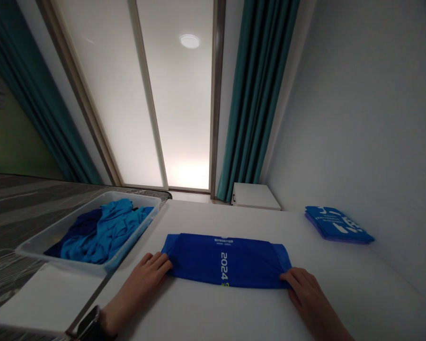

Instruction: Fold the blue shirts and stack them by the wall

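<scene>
A blue shirt point(199, 260), folded into a long band, lies flat on the white table point(206, 312). White print on it reads "2024", with smaller lettering near the far edge. At its left end, the curled fingers of my left hand point(152, 267) grip the edge; the thumb is mostly hidden. My right hand point(300, 284) pinches the near right corner between thumb and fingers. A dark watch point(88, 324) is on my left wrist.
To the left, a clear plastic bin point(31, 253) holds crumpled blue clothes point(110, 232). A stack of folded blue clothes point(335, 223) with white print sits at the table's right, near the wall. A white cabinet point(255, 195) stands beyond the far edge, by teal curtains point(259, 94).
</scene>
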Available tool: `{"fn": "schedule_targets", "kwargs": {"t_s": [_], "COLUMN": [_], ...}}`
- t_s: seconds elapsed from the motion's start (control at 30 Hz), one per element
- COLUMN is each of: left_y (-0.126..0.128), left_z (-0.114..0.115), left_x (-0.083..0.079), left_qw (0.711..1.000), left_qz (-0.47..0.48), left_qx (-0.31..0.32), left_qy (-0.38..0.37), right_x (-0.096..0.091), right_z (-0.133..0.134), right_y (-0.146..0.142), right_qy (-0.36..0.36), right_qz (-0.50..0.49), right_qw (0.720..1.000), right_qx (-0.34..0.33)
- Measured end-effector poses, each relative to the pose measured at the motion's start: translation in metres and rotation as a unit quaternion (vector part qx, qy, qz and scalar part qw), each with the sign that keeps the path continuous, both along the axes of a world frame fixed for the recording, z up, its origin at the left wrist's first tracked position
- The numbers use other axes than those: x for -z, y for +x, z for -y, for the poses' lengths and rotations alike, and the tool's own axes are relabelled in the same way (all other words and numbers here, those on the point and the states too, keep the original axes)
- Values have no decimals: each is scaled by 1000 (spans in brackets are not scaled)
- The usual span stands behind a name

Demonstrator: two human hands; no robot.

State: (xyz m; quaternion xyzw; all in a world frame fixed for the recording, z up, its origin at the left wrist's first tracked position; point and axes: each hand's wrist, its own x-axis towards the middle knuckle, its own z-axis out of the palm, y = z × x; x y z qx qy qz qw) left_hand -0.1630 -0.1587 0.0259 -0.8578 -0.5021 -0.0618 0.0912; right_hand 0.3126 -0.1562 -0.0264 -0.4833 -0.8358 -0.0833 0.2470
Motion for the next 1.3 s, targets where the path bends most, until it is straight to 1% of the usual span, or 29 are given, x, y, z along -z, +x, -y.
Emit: {"fn": "schedule_targets", "kwargs": {"t_s": [0.07,0.17,0.3,0.37,0.47,0.57,0.7,0.8,0.9,0.97,1.07,1.1,1.17,1.3], "left_y": [-3,-7,-10,-9,-7,-5,1,25,68,100,137,143,150,148], "left_z": [3,3,2,3,7,11,11,5,-5,-13,-24,-27,-30,-31], "left_x": [6,9,14,14,10,3,-3,-3,2,8,18,21,26,32], "left_qw": [1000,998,995,993,991,991,993,993,994,995,994,994,994,995], "left_qz": [22,55,95,116,133,128,113,107,99,90,90,93,97,97], "left_qx": [2,4,7,8,10,17,6,5,15,30,46,48,38,27], "left_qy": [17,31,36,34,24,20,42,54,34,8,-29,-37,-42,-28], "right_x": [7,11,11,8,1,-8,-17,-20,-24,-27,-30,-31,-32,-32], "right_z": [3,2,2,5,10,15,16,11,-1,-11,-28,-32,-39,-41], "right_y": [3,10,14,10,2,-2,-8,-30,-76,-113,-159,-168,-178,-177], "right_qy": [1,-17,-56,-68,-74,-58,-29,-13,-16,-52,-145,-168,-203,-224], "right_qz": [-6,-14,-12,-23,-38,-36,-17,22,57,77,98,93,82,67], "right_qw": [1000,1000,998,997,997,998,999,1000,998,995,984,981,975,971], "right_qx": [7,5,-17,-11,1,-5,-3,9,37,43,28,28,35,40]}}
